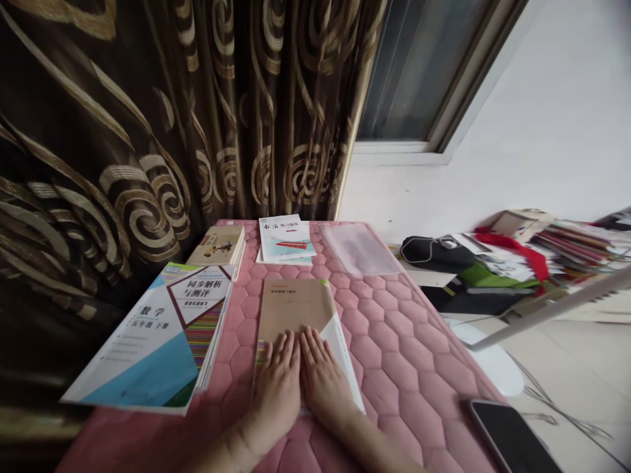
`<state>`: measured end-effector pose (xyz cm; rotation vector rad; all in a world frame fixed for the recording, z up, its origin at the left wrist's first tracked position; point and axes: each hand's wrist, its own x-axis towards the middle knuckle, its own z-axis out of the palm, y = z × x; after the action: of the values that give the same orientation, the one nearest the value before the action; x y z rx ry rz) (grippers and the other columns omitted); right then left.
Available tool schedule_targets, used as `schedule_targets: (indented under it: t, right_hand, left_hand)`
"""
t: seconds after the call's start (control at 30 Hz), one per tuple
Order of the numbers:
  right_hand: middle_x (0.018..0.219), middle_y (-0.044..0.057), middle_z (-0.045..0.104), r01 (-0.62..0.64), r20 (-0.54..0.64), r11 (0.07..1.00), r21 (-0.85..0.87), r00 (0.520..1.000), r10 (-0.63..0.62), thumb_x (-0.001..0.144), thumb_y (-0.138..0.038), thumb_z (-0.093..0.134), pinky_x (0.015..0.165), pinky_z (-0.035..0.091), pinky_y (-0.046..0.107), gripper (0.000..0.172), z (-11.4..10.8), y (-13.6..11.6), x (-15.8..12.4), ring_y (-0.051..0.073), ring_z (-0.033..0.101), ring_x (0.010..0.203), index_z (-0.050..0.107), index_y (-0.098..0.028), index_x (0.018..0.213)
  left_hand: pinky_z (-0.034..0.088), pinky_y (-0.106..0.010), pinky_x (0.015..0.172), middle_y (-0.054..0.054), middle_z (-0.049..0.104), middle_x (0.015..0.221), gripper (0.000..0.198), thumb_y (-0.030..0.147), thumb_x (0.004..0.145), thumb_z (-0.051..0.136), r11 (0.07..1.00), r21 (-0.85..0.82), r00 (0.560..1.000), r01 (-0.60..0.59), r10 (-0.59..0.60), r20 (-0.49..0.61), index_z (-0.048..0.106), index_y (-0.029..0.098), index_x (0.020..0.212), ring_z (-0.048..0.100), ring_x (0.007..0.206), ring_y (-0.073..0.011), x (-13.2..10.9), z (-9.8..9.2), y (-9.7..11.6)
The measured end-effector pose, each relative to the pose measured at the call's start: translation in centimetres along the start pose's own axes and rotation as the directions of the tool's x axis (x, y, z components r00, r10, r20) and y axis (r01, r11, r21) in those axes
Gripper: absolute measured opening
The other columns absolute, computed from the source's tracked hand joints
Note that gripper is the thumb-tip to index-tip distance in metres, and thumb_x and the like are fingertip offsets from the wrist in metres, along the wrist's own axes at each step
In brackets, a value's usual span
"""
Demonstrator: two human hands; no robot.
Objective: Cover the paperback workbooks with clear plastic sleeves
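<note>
Pink mat (399, 355), 数学 workbook (148, 341), left hand (277, 387), right hand (323, 378) on tan booklet (294, 309)

On our mat (404, 368), a book (290, 309) lies nearest us, a bigger book (148, 341) to its left, a thick book (217, 246) and booklet (286, 240) behind it.

Left hand (279, 384) flat, palm down, on the lower part of the tan workbook (290, 309); fingers together, extended away from the body. Right hand (323, 378) in the same flat pose on the workbook, just beside the left, thumbs adjacent. Both grips open, no curl at the fingers. Left forearm (227, 453) and right forearm (369, 447) bare, angled inward toward the workbook, wrists low.
</note>
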<state>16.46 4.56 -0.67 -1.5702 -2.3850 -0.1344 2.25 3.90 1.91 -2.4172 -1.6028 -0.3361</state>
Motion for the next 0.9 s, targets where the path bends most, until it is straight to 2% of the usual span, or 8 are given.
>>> schedule_targets:
  t: [0.13, 0.27, 0.4, 0.5, 0.6, 0.77, 0.83, 0.9]
  right_hand:
    - [0.157, 0.013, 0.033, -0.013, -0.095, 1.000, 0.004, 0.995, 0.013, 0.100, -0.038, 0.034, 0.118, 0.028, 0.048, 0.058, 0.0, 2.6, -3.6, 0.026, 0.027, 0.147, 0.033, -0.012, 0.153]
    - [0.158, 0.013, 0.029, -0.083, -0.086, 0.996, 0.025, 0.993, 0.085, 0.101, -0.042, 0.033, 0.119, 0.025, 0.052, 0.061, 0.0, 4.8, -5.1, 0.027, 0.025, 0.148, 0.026, -0.015, 0.155]
    - [0.159, 0.013, 0.027, -0.109, -0.076, 0.994, 0.029, 0.991, 0.111, 0.101, -0.044, 0.031, 0.118, 0.024, 0.053, 0.062, 0.4, 5.0, -5.3, 0.027, 0.024, 0.148, 0.023, -0.016, 0.156]
    - [0.159, 0.013, 0.027, -0.104, -0.075, 0.994, 0.028, 0.992, 0.106, 0.101, -0.044, 0.031, 0.118, 0.025, 0.053, 0.063, 0.7, 4.9, -5.3, 0.027, 0.024, 0.148, 0.023, -0.015, 0.156]
    - [0.158, 0.013, 0.029, -0.098, -0.067, 0.995, 0.016, 0.993, 0.099, 0.101, -0.042, 0.030, 0.119, 0.024, 0.053, 0.061, 0.8, 4.9, -5.2, 0.026, 0.023, 0.148, 0.027, -0.013, 0.155]
    - [0.157, 0.016, 0.030, -0.134, -0.024, 0.991, -0.024, 0.991, 0.133, 0.100, -0.038, 0.030, 0.117, 0.020, 0.062, 0.058, 0.2, 4.3, -5.1, 0.031, 0.020, 0.148, 0.039, -0.011, 0.150]
    - [0.155, 0.017, 0.035, -0.135, -0.015, 0.989, -0.054, 0.991, 0.135, 0.098, -0.029, 0.031, 0.114, 0.014, 0.071, 0.053, 0.1, 3.9, -4.8, 0.035, 0.020, 0.148, 0.047, -0.012, 0.145]
    - [0.151, 0.018, 0.041, -0.119, -0.003, 0.990, -0.070, 0.993, 0.120, 0.093, -0.016, 0.033, 0.112, 0.014, 0.073, 0.051, 0.0, 3.4, -4.4, 0.038, 0.025, 0.146, 0.057, -0.011, 0.137]
  left_hand:
    - [0.037, -0.050, 0.112, -0.011, 0.038, 0.155, 0.054, 0.032, 0.097, 0.041, 0.997, 0.054, 0.993, -0.051, 0.057, -0.106, 0.040, 0.019, 0.149, 0.040, 0.140, -0.0279, -2.9, -0.4, -2.5]
    - [0.038, -0.047, 0.112, -0.012, 0.039, 0.155, 0.052, 0.031, 0.096, 0.041, 0.998, 0.058, 0.985, -0.019, 0.028, -0.172, 0.043, 0.020, 0.147, 0.041, 0.140, -0.0276, -3.6, 0.0, -4.3]
    - [0.045, -0.046, 0.105, -0.018, 0.047, 0.148, 0.046, 0.025, 0.094, 0.042, 0.996, -0.031, 0.978, 0.086, -0.090, -0.188, 0.054, 0.013, 0.137, 0.049, 0.133, -0.0295, -3.5, 0.9, -4.6]
    - [0.051, -0.041, 0.096, -0.016, 0.060, 0.134, 0.038, 0.012, 0.088, 0.042, 0.964, -0.184, 0.971, 0.191, -0.213, -0.108, 0.067, 0.014, 0.117, 0.061, 0.118, -0.0261, -2.6, 0.6, -5.0]
    - [0.053, -0.032, 0.087, -0.011, 0.069, 0.110, 0.031, 0.006, 0.085, 0.044, 0.900, -0.335, 0.956, 0.281, -0.292, 0.017, 0.070, 0.017, 0.096, 0.067, 0.098, -0.0191, -1.0, -0.5, -6.0]
    - [0.049, -0.028, 0.079, -0.010, 0.070, 0.090, 0.013, 0.011, 0.082, 0.055, 0.801, -0.329, 0.866, 0.500, -0.455, 0.207, 0.065, 0.013, 0.091, 0.067, 0.089, -0.0193, 1.7, -1.6, -7.4]
    - [0.046, -0.027, 0.075, -0.009, 0.070, 0.085, 0.008, 0.018, 0.081, 0.059, 0.767, -0.325, 0.831, 0.553, -0.484, 0.274, 0.064, 0.013, 0.086, 0.067, 0.086, -0.0195, 2.4, -1.7, -8.0]
    - [0.043, -0.026, 0.069, -0.007, 0.069, 0.076, 0.012, 0.026, 0.080, 0.061, 0.721, -0.355, 0.800, 0.595, -0.486, 0.354, 0.063, 0.014, 0.078, 0.066, 0.080, -0.0196, 2.8, -1.8, -8.4]
